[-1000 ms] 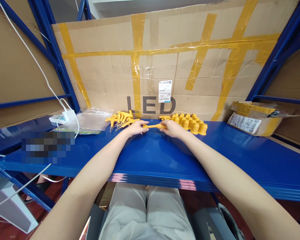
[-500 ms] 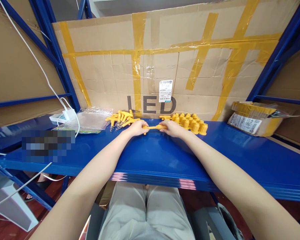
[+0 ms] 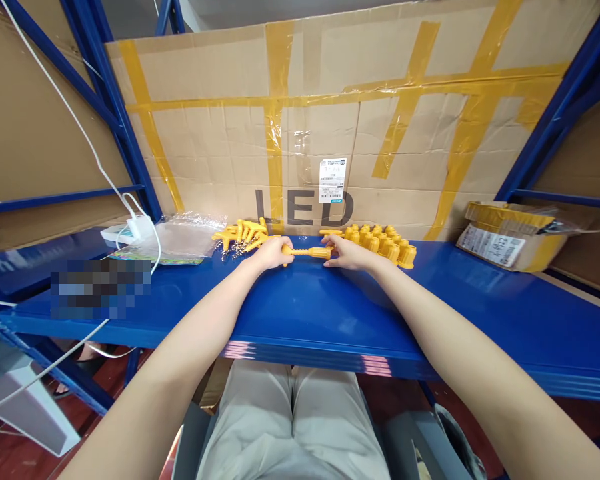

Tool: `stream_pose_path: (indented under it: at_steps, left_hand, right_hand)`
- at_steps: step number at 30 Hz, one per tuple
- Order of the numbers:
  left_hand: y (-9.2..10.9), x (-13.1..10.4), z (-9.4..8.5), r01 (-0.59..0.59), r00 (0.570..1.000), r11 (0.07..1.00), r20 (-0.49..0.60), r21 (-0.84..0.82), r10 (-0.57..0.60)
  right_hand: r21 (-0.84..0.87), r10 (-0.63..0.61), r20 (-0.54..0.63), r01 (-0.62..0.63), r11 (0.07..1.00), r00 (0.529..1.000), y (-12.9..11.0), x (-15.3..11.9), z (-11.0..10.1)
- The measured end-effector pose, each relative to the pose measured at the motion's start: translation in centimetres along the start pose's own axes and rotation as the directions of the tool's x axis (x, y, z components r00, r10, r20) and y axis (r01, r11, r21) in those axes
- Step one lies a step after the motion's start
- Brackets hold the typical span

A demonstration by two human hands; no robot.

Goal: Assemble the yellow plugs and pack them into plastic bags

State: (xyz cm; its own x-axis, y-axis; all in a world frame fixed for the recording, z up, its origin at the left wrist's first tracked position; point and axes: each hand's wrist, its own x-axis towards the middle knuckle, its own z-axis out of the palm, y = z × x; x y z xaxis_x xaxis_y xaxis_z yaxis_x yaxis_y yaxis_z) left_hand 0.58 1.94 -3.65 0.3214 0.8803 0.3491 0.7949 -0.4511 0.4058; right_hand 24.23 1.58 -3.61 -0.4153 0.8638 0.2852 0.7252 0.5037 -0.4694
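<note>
My left hand (image 3: pixel 274 252) pinches the handle end of a yellow tool (image 3: pixel 305 252), which lies level with its ribbed, wider end pointing right. At that wider end is my right hand (image 3: pixel 345 255), thumb and fingers curved around the tip with some space between them; whether they touch it is hard to tell. Yellow T-shaped handles with metal spirals (image 3: pixel 243 233) lie in a pile behind and left of my left hand. Several yellow ribbed cups (image 3: pixel 387 247) stand in rows right behind my right hand, with a yellow piece (image 3: pixel 331 233) beside them.
A blue shelf top (image 3: pixel 325 313) carries everything. Cardboard (image 3: pixel 205 153) with yellow tape stands behind. At the left are a white power strip (image 3: pixel 137 228) with cables, plastic bags (image 3: pixel 187 237) and a blurred dark object (image 3: pixel 100 287). An open carton (image 3: pixel 513 237) sits at the right.
My right hand has loosened its grip on the tool's wider end and shifted slightly right, so more of that end shows. My left hand still holds the handle, shifted slightly left.
</note>
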Motion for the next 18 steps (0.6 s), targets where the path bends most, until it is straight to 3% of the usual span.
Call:
stream_pose_path:
  at_steps: [3,7,14,18]
  left_hand:
    - [-0.2,0.0,-0.1,-0.001,1.000,1.000,-0.005,-0.029,0.001]
    - [-0.3,-0.1,-0.3,-0.019,1.000,1.000,-0.025,-0.010,0.019]
    - [0.0,-0.1,-0.4,-0.012,1.000,1.000,-0.014,0.024,0.012]
    - [0.1,-0.2,-0.5,-0.001,1.000,0.999,-0.014,0.038,0.002]
  right_hand:
    - [0.219,0.058,0.007,-0.058,0.974,0.998,0.2,-0.1,-0.3]
    - [0.465,0.167,0.145,-0.216,0.858,0.975,-0.8,-0.4,-0.4]
    - [0.537,0.296,0.149,-0.328,0.777,0.944,-2.2,-0.6,-0.1]
    - [0.573,0.251,0.231,-0.340,0.746,0.940,-2.2,-1.0,-0.9]
